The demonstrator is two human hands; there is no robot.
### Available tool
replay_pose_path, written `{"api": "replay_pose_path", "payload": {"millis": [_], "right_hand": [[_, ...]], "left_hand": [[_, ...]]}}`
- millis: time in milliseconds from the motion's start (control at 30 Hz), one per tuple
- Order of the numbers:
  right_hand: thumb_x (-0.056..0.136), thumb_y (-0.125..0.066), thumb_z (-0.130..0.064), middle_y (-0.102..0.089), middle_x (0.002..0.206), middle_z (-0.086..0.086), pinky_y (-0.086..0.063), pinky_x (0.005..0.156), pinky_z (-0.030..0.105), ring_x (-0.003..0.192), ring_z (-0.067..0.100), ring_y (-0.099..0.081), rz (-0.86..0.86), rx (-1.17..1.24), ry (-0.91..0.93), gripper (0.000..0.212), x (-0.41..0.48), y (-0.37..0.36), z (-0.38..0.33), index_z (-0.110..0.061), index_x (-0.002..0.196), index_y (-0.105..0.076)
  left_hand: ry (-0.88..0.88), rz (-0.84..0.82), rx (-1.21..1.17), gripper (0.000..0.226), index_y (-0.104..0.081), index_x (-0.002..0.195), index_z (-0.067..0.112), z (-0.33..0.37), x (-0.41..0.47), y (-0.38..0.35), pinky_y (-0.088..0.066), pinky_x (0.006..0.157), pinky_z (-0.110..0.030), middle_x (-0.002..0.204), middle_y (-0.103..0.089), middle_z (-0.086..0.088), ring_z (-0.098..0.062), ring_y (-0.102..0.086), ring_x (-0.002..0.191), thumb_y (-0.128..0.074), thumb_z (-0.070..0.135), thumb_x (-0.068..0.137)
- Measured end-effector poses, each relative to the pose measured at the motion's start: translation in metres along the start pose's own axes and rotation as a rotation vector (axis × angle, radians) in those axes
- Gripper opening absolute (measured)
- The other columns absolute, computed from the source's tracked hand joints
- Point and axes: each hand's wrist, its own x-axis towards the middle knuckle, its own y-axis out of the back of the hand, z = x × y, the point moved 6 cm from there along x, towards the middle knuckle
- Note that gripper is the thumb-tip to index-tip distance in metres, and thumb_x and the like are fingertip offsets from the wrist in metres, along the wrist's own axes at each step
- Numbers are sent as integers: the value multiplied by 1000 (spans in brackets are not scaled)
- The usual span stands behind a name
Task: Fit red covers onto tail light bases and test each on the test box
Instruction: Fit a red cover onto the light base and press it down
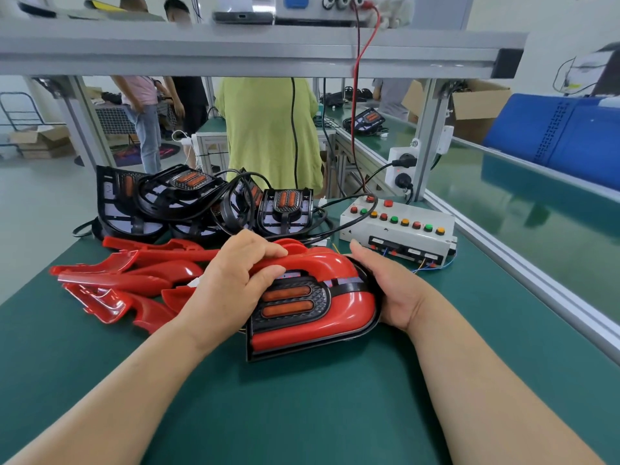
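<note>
A red cover (pixel 339 317) lies on a black tail light base (pixel 268 355) at the middle of the green table. My left hand (pixel 231 283) grips the cover's upper left arm, fingers curled over it. My right hand (pixel 389 290) cups the base's rounded right end. A heap of loose red covers (pixel 134 280) lies to the left. Several bare black bases (pixel 188 206) with cables are piled behind. The white test box (pixel 399 226) with coloured buttons stands at the back right.
An aluminium rail (pixel 536 286) borders the table on the right, with a conveyor belt (pixel 536 209) beyond. A power socket (pixel 402 169) and cables stand behind the test box. A metal shelf (pixel 235 48) hangs overhead. A person in a green shirt (pixel 268 129) stands past the table.
</note>
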Motion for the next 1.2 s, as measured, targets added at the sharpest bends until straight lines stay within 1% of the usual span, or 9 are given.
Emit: {"api": "replay_pose_path", "payload": {"millis": [100,200,367,533,600,667,733,867,1200], "right_hand": [[81,-69,-37,-72,112,19,-60,81,41,91,27,-72,-72,-44,35,38,-4,-6,-2,-11,110,-75],[77,-73,-25,-69,116,22,-58,87,45,92,29,-70,-52,-64,59,48,-5,-6,-3,-7,121,-68],[78,-71,-24,-70,115,21,-57,88,45,92,29,-70,-54,-79,62,47,-8,-8,-5,-8,122,-67],[80,-70,-30,-66,121,25,-57,90,45,97,31,-69,-45,-89,49,50,-8,-8,-4,-6,123,-66],[84,-64,-44,-69,118,21,-58,89,44,98,30,-69,-29,-67,8,51,-5,-8,-2,-7,119,-69],[95,-48,-53,-70,117,19,-56,91,44,101,30,-69,-17,-9,-28,56,-2,-5,0,-8,119,-70],[103,-36,-49,-69,118,19,-55,93,46,100,30,-69,8,50,-39,58,1,0,1,-4,123,-66],[104,-42,-36,-71,115,18,-51,98,50,98,30,-68,35,73,-53,45,1,4,4,-3,124,-65],[103,-44,-38,-75,95,11,-59,81,42,82,24,-73,58,63,-24,39,3,7,4,-12,102,-73]], "left_hand": [[0,0,-4,19,-70,110,24,0,-1,-3,-37,92,-8,101,-56,18,-6,-55,106,-69,18,91],[8,11,-15,19,-70,108,24,1,-1,-4,-39,92,-14,100,-57,17,-7,-56,105,-70,18,90],[43,3,-23,21,-70,110,26,-5,-1,4,-35,90,-4,103,-58,16,-4,-55,107,-70,23,90],[57,-29,-18,18,-72,107,25,-10,0,7,-37,88,-8,99,-59,12,-5,-56,103,-69,18,91],[54,-25,-14,17,-72,105,24,-9,0,7,-37,88,-9,99,-59,11,-5,-56,102,-68,16,91],[44,-2,-18,17,-71,105,22,-9,0,8,-38,89,-7,99,-59,9,-5,-56,102,-68,12,91],[39,29,-27,18,-71,105,21,-9,-1,9,-37,90,-7,100,-59,8,-5,-56,103,-67,10,92],[22,67,-37,19,-70,103,21,-10,-1,10,-37,90,-8,99,-59,10,-7,-56,104,-68,8,90],[-40,19,-14,20,-70,105,24,-4,-1,5,-40,90,-10,99,-58,10,-13,-58,102,-68,11,91]]}}
